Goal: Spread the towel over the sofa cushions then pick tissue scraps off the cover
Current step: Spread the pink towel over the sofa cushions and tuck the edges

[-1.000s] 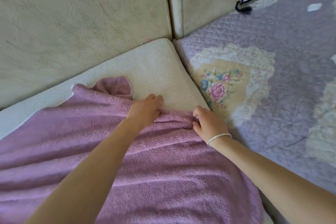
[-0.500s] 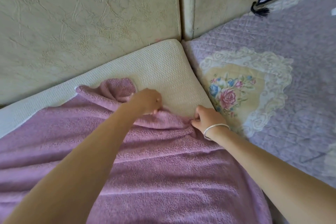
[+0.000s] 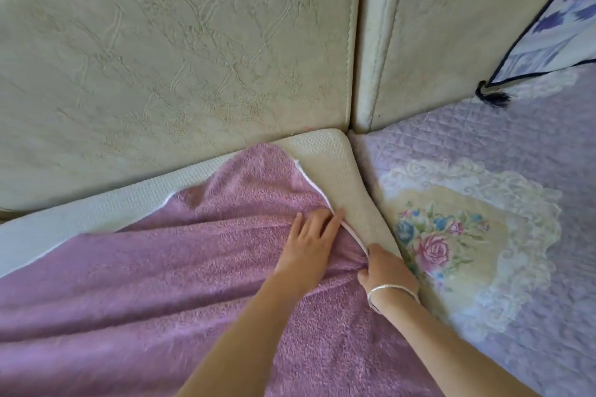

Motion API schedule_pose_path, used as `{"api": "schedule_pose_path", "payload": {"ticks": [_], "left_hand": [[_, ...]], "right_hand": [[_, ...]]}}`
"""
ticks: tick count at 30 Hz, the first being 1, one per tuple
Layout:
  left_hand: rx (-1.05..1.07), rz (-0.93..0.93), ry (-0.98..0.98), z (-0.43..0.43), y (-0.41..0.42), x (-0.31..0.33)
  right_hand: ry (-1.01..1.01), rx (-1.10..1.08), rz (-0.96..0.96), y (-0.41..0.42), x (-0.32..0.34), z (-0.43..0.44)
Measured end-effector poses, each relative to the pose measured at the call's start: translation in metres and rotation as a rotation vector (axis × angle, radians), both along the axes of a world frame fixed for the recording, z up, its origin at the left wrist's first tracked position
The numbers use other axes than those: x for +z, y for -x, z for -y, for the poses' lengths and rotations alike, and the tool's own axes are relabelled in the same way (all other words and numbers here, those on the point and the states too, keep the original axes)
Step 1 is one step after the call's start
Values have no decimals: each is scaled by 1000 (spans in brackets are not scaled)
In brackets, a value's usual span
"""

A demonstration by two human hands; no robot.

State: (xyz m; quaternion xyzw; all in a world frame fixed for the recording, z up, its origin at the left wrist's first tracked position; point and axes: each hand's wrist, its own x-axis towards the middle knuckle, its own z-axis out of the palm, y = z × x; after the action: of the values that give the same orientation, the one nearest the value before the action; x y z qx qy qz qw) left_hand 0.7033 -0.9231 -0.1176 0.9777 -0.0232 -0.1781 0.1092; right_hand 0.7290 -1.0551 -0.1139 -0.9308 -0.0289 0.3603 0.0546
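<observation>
Towel (image 3: 161, 284) corner now unfolded, left hand (image 3: 306, 242) flat on it, right hand (image 3: 387, 271) pinching edge

- The person's left hand (image 3: 309, 237) lies flat and palm down on the towel (image 3: 161, 284), with the fingers straight, slightly spread and pointing away from the body.
- The bare left forearm comes in from low in the middle and reaches forward, angled a little to the right.
- The right hand (image 3: 385, 267) sits just beside the left, knuckles up, with its fingers curled and pinching the towel's edge.
- The right wrist wears a thin white bracelet (image 3: 392, 288), and its bare forearm comes in from the lower right.
- The two hands are close together but not touching.
</observation>
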Motion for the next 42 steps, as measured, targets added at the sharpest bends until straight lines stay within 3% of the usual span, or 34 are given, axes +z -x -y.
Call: {"api": "schedule_pose_path", "payload": {"ticks": [8, 13, 19, 39, 40, 42], "left_hand": [[-56, 181, -24, -1, 3, -6], [-60, 61, 9, -6, 2, -7], [-41, 145, 36, -5, 8, -17], [-2, 123, 26, -5, 3, -18], [19, 152, 41, -4, 3, -14], [103, 249, 95, -4, 4, -4]], "right_hand": [[64, 71, -4, -4, -6, -7], [120, 160, 46, -14, 1, -14], [104, 194, 163, -4, 4, -12], [68, 100, 205, -8, -7, -17], [49, 85, 247, -6, -4, -19], [28, 124, 514, -4, 1, -22]]}}
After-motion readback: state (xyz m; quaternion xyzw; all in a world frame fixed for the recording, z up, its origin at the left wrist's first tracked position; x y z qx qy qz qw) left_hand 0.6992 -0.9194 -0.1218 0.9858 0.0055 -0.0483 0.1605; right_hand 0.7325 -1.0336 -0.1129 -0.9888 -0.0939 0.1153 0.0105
